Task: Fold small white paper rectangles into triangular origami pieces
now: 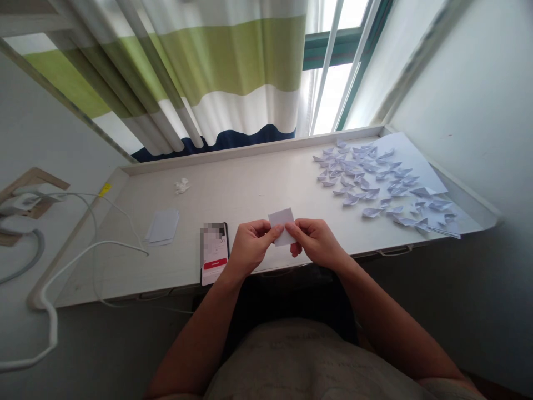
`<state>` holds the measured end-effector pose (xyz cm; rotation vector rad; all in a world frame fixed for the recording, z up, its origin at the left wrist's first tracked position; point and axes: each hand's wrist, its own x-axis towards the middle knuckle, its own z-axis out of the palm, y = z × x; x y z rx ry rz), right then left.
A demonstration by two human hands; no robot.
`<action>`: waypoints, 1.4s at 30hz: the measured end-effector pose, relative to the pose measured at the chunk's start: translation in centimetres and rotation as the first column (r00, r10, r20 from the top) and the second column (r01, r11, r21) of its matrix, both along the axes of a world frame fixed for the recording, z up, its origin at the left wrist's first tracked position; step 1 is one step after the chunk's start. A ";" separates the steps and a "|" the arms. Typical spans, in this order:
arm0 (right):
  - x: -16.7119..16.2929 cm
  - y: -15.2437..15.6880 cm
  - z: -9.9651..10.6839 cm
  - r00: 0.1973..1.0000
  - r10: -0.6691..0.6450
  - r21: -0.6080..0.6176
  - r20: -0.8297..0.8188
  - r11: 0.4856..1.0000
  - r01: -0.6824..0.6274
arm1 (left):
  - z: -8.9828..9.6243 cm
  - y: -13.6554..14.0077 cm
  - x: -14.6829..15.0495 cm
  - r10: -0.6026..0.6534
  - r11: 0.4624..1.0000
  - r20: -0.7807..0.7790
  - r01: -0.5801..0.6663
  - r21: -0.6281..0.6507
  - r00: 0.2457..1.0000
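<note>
A small white piece of paper [283,217] is held up over the front edge of the white desk [250,183]. My left hand [252,241] pinches its left side, thumb on the near face and fingers curled behind. On the other side, my right hand [313,239] grips the paper the same way, its thumb close to the left thumb. Whether the paper is a single layer or folded I cannot tell. Many small folded paper boats [358,166] stand in a group on the right part of the desk.
A lit phone [215,261] lies just left of my left hand. Farther left is a stack of white paper sheets [163,226], with a crumpled tissue [181,186] behind it. White cables [95,244] cross the left end. A larger white sheet [412,161] lies under some boats.
</note>
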<state>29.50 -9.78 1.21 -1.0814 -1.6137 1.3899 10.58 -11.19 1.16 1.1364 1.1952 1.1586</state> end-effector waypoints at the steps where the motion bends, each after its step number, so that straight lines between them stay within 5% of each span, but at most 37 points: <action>1: 0.1 -0.1 0.0 1.000 0.015 -0.009 -0.005 1.000 -0.015 | 0.2 0.0 -0.1 -0.008 1.000 0.002 0.008 -0.013 1.000; 9: 0.7 -0.2 -0.4 0.997 0.069 -0.094 -0.037 0.993 -0.072 | 1.4 -0.1 -0.1 -0.035 0.998 -0.030 0.033 -0.046 0.999; 17: 1.4 -0.5 -0.4 0.990 0.129 -0.007 0.050 0.992 -0.129 | 2.3 -0.2 -0.1 -0.011 0.999 -0.013 0.011 -0.048 1.000; 26: 0.8 -0.4 -0.9 0.945 0.074 -0.127 -0.318 0.985 -0.120 | 1.3 -0.6 -0.6 -0.198 0.979 0.027 0.199 -0.048 0.980; 32: 0.2 -0.6 -2.2 0.825 0.034 -0.165 -0.564 0.974 -0.153 | 1.0 -1.1 -0.7 -0.120 0.992 0.174 0.123 -0.007 0.977; 37: 0.4 -0.6 -2.4 0.809 0.049 -0.123 -0.586 0.981 -0.149 | 1.4 -1.3 -1.1 -0.215 0.974 0.249 0.227 -0.020 0.944; 42: 0.9 -0.5 -1.9 0.887 0.070 -0.033 -0.457 0.995 -0.096 | 1.4 -1.5 -1.1 -0.190 0.982 0.135 0.191 0.005 0.972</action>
